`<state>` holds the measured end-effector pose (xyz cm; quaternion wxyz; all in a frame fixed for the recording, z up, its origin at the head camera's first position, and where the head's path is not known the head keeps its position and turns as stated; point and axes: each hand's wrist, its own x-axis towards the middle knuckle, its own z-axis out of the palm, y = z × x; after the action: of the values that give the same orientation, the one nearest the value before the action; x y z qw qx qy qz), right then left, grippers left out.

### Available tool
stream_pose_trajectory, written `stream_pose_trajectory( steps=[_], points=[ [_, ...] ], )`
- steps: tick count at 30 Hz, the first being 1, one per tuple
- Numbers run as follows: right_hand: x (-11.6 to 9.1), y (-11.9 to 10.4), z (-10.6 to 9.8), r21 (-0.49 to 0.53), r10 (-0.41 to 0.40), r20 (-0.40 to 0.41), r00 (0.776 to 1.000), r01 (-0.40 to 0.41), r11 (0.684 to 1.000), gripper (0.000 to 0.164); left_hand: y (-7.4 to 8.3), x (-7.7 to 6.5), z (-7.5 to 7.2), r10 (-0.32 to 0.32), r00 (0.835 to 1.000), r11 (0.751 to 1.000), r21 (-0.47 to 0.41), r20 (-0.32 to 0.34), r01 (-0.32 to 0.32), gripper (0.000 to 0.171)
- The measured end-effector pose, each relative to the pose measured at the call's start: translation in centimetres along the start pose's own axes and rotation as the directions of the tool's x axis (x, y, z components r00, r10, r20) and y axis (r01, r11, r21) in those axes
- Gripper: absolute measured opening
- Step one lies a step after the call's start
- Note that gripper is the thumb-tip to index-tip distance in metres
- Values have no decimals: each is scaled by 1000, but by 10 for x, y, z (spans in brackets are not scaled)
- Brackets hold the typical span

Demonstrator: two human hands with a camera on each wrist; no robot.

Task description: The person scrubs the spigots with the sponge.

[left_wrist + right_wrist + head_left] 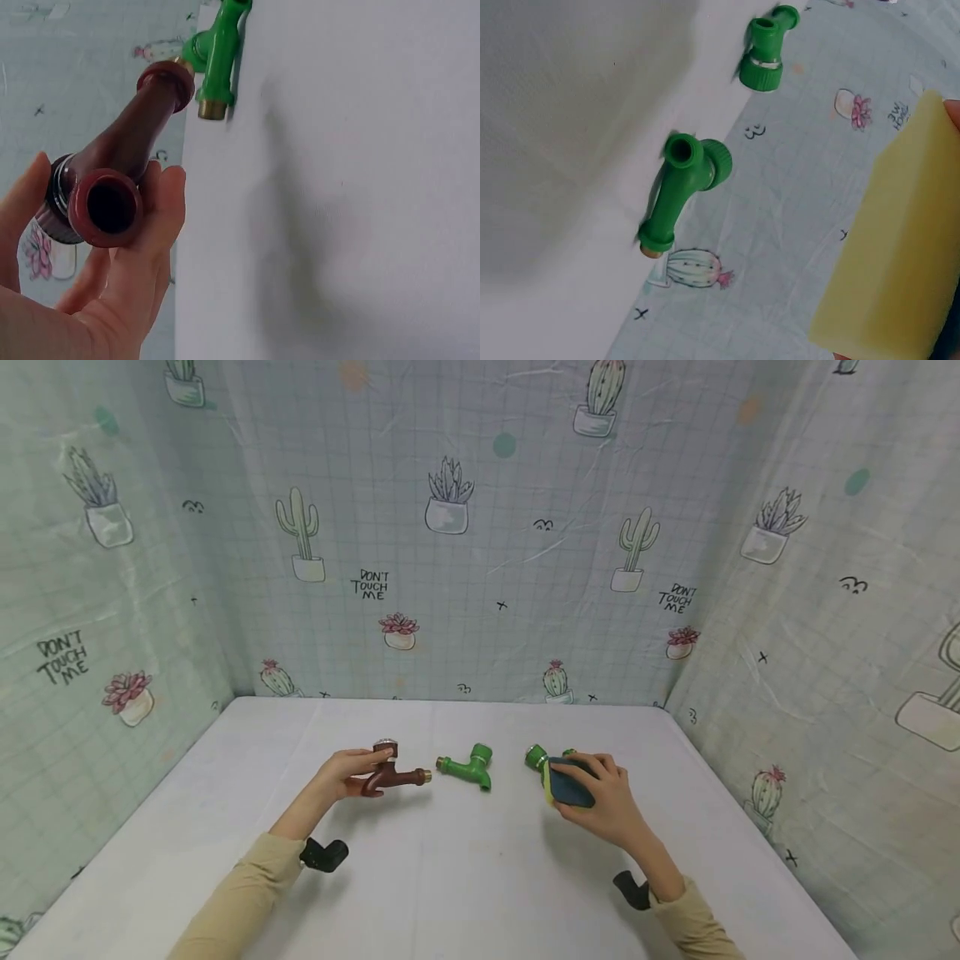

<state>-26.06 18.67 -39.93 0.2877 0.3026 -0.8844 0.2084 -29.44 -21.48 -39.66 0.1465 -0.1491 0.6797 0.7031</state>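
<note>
My left hand (347, 775) grips a brown tap (396, 777) above the white table, its thumb and fingers around the body and the ribbed knob. In the left wrist view the tap's open spout (111, 208) faces the camera. A two-layer sponge (572, 783), yellow on one side and dark blue on the other, is held in my right hand (613, 802). The sponge partly covers one green tap (536, 757) lying on the table. Another green tap (472, 767) lies between the hands. Both green taps show in the right wrist view, apart from the yellow face of the sponge (892, 240).
The white table (457, 877) ends at a fabric backdrop (480, 635) printed with cacti, which also rises at both sides. Black wrist devices (325, 855) sit on both forearms, beside the beige sleeves (243, 885).
</note>
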Motion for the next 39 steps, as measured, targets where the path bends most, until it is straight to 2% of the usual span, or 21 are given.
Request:
stream_pose_trajectory(
  steps=[2,4,8,10,12,15,16,18,22,25,28,31,39],
  points=[
    [0,2,-1,-2,-2,-5,1000,2,1000,55,2,8,-8,-60,998,998,-30,15,61,63],
    [0,4,-1,-6,-1,-7,1000,0,1000,55,4,15,-15,-112,993,993,-40,28,113,69],
    [-1,7,-1,-10,-12,-13,1000,11,1000,57,-1,35,-25,-192,981,981,-23,6,192,79],
    [-1,7,-1,-7,-22,-14,1000,22,1000,58,-7,52,-31,-227,974,974,-1,0,227,82],
    [-2,8,-1,-9,-32,-19,999,32,999,59,-18,77,-40,-244,969,970,13,23,244,86],
    [-1,7,0,-12,-47,-28,999,47,999,60,-30,103,-47,-247,968,968,54,53,244,92],
    [-1,7,0,-14,-53,-30,998,53,999,60,-32,106,-47,-242,969,969,70,52,238,92],
    [0,6,1,-19,-64,-28,998,63,998,60,-30,101,-40,-224,974,968,121,7,222,91],
    [0,6,3,-30,-79,-16,997,79,996,59,-16,74,-19,-157,980,952,247,-123,183,74],
    [0,6,4,-47,-86,-8,996,85,995,60,-8,60,-10,-86,984,934,331,-159,135,64],
    [0,6,5,-59,-91,-7,996,91,994,61,-4,54,-6,-33,988,926,366,-152,87,58],
    [0,6,5,-58,-94,-9,996,94,994,62,-3,52,-6,-11,990,927,371,-137,62,53],
    [-2,6,6,-56,-92,-5,996,92,994,61,-5,52,-10,-6,990,904,421,-141,66,45]
  ],
)
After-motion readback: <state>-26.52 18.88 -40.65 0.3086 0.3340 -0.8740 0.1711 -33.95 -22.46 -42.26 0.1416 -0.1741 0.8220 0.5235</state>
